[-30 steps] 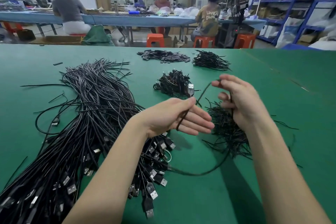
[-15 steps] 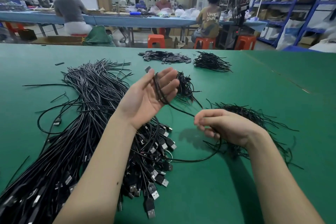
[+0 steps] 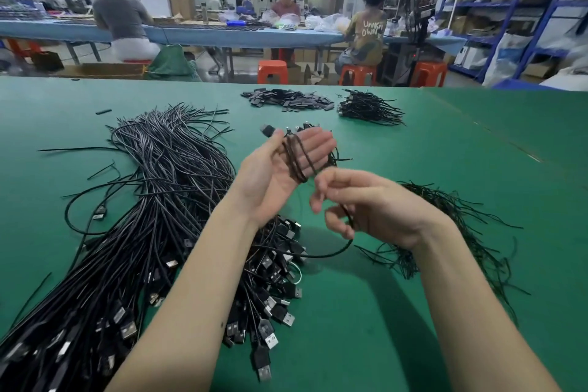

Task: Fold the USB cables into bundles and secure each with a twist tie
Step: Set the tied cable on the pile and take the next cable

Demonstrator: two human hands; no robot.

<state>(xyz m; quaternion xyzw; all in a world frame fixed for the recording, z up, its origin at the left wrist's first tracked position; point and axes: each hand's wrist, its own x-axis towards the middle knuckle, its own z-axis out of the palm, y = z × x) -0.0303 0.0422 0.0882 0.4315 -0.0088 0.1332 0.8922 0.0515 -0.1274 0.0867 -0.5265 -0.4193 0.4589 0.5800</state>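
The left hand (image 3: 280, 175) is raised palm-up above the green felt-covered worktop (image 3: 477, 143), its fingers straight and spread, with a thin black USB cable (image 3: 297, 159) wound in several loops around the palm and fingers. The cable's plug sticks out past the thumb side. The right hand (image 3: 372, 207) hovers just beside it, fingers curled, pinching the loose run of the same cable, which sags in an arc down to the worktop below. To the left lies a large heap of black USB cables (image 3: 152, 200), their metal-tipped plugs fanned toward the near edge. Under the right wrist spreads a loose pile of thin black twist ties (image 3: 458, 219). Farther back sit a pile of small flat black parts (image 3: 286, 99) and a small stack of tied cable bundles (image 3: 369, 108).
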